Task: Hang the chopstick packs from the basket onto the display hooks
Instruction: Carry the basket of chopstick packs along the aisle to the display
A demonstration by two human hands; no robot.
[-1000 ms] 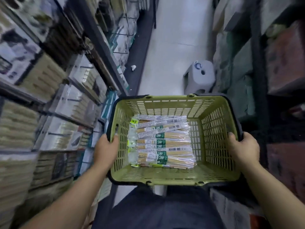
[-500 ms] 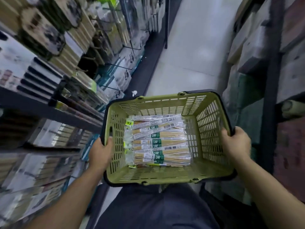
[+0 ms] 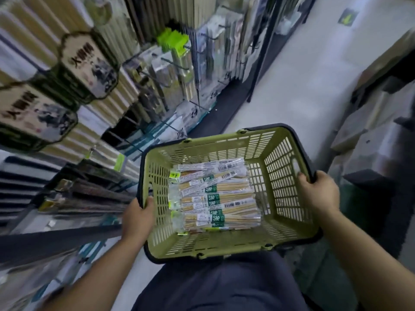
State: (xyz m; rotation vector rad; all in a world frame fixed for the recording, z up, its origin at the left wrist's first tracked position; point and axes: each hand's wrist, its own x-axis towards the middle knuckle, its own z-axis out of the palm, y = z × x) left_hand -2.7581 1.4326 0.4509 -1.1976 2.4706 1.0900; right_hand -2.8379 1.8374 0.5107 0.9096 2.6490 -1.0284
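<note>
An olive-green plastic basket [image 3: 285, 198] with a dark rim hangs in front of my lap. My left hand [image 3: 138, 217] grips its left rim and my right hand [image 3: 318, 193] grips its right rim. Inside lie several clear chopstick packs [image 3: 215, 196] with green labels and barcodes, stacked side by side across the bottom. Display hooks [image 3: 177, 65] stick out of the shelving on the left, most carrying packaged goods.
Shelves of boxed and bagged chopsticks [image 3: 85, 63] fill the left side. A pale floor aisle [image 3: 314, 70] runs ahead. Stacked boxes and dark shelving [image 3: 370, 131] line the right. Bright green items [image 3: 173, 41] hang higher up on the left display.
The view has swung up and left along the shelves, blurring them. The basket now sits lower right in view and tilted, with both hands still on its rims.
</note>
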